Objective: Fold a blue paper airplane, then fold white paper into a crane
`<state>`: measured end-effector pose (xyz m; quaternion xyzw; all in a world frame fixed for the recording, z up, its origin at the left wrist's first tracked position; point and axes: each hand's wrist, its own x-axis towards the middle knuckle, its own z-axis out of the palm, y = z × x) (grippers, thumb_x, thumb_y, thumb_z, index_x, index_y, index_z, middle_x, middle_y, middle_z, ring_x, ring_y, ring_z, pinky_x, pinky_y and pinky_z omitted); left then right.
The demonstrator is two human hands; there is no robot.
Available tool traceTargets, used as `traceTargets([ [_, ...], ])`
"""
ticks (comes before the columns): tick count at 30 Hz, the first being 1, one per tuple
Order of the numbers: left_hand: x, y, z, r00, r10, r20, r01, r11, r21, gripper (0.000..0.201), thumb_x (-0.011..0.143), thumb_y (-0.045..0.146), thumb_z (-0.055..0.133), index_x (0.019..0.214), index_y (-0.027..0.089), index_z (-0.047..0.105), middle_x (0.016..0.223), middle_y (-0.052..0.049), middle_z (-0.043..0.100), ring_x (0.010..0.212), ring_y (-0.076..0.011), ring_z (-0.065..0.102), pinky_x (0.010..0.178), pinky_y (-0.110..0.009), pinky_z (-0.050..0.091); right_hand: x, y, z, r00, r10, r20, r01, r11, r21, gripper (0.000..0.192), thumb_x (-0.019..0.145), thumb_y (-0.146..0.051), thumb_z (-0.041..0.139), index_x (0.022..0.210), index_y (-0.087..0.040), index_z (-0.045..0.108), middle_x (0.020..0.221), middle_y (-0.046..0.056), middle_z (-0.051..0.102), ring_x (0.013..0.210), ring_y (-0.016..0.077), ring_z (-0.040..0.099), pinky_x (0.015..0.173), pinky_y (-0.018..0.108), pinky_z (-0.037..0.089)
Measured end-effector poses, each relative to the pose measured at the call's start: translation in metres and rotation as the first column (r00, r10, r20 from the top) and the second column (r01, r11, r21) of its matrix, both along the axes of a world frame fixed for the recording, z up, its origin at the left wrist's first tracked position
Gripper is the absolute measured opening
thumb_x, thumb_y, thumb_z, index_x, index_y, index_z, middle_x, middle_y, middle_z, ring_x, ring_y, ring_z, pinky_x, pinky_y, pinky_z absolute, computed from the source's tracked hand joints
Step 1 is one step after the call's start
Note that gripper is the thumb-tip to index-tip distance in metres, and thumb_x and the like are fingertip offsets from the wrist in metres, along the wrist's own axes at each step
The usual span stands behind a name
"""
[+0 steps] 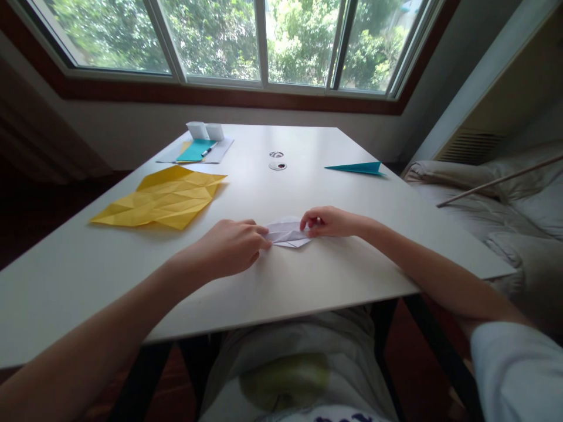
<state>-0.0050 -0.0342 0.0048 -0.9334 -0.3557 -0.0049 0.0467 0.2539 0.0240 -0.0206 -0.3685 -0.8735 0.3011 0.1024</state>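
Note:
A small folded sheet of white paper [288, 233] lies on the table in front of me, with several creases and a pointed flap on its near side. My left hand [235, 247] pinches its left end, thumb on the near edge and index finger on top. At the right end, my right hand [329, 221] grips the paper between thumb and curled fingers. Parts of both ends are covered by my fingers.
A creased yellow sheet [169, 199] lies to the left on the white table [281, 299]. Back left are teal paper [196, 150], a pen [209, 149] and small white folded pieces [205, 130]. A teal paper plane [358, 168] rests at right; two round pieces [277, 166] lie mid-table.

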Motion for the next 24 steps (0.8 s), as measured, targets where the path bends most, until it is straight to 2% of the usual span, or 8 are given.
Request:
traceTargets([
  [3,0.001,0.007,-0.002,1.000,-0.025,0.007,0.025,1.000,0.000,0.025,0.080,0.021,0.045,0.089,0.030,0.067,0.102,0.003,0.066,0.086,-0.0173,0.061,0.059,-0.025,0.041,0.001,0.000,0.001,1.000,0.024,0.012,-0.024,1.000,0.012,0.021,0.074,-0.022,0.058,0.094,-0.017,0.065,0.080,0.001,0.055,0.068,0.0098,0.047,0.062,0.020,0.037],
  [8,0.016,0.017,-0.013,0.966,0.157,0.208,-0.180,0.979,0.096,0.027,0.086,0.030,0.039,0.088,0.024,0.065,0.095,-0.001,0.067,0.082,-0.0186,0.061,0.058,-0.026,0.041,0.002,-0.002,0.001,1.000,0.025,-0.010,-0.024,0.999,0.044,0.021,0.074,-0.022,0.058,0.094,-0.017,0.066,0.079,0.002,0.055,0.069,0.0102,0.049,0.062,0.021,0.038],
  [13,0.030,0.026,-0.029,0.884,0.303,0.357,-0.328,0.944,0.013,0.026,0.081,0.042,0.049,0.096,0.026,0.063,0.097,-0.001,0.066,0.083,-0.0200,0.060,0.062,-0.027,0.043,0.000,-0.004,0.000,0.998,0.028,-0.058,-0.023,0.997,0.079,0.019,0.075,-0.024,0.059,0.091,-0.019,0.066,0.077,0.001,0.057,0.070,0.0107,0.051,0.062,0.021,0.040],
  [18,0.028,0.031,-0.038,0.881,0.268,0.391,-0.258,0.963,-0.079,0.021,0.078,0.041,0.055,0.085,0.026,0.067,0.095,0.000,0.065,0.086,-0.0195,0.058,0.070,-0.028,0.043,-0.008,-0.011,0.000,0.999,-0.012,-0.032,0.019,0.976,0.215,0.014,0.079,-0.026,0.056,0.084,-0.017,0.066,0.075,0.002,0.059,0.065,0.0102,0.052,0.060,0.021,0.038],
  [21,0.028,0.029,-0.038,0.882,0.239,0.405,-0.230,0.971,-0.072,0.021,0.079,0.042,0.055,0.080,0.026,0.068,0.092,0.000,0.066,0.084,-0.0187,0.058,0.070,-0.028,0.043,-0.015,-0.016,-0.002,0.998,-0.061,0.002,0.057,0.942,0.331,0.015,0.079,-0.031,0.057,0.077,-0.017,0.065,0.068,0.000,0.059,0.059,0.0091,0.049,0.058,0.022,0.034],
  [24,0.030,0.025,-0.036,0.898,0.203,0.390,-0.201,0.979,-0.046,0.022,0.081,0.041,0.053,0.079,0.024,0.068,0.088,-0.001,0.066,0.084,-0.0191,0.056,0.069,-0.028,0.042,-0.019,-0.019,-0.007,0.991,-0.133,0.014,0.118,0.919,0.376,0.016,0.077,-0.034,0.059,0.075,-0.018,0.062,0.064,-0.002,0.057,0.056,0.0085,0.047,0.056,0.021,0.032],
])
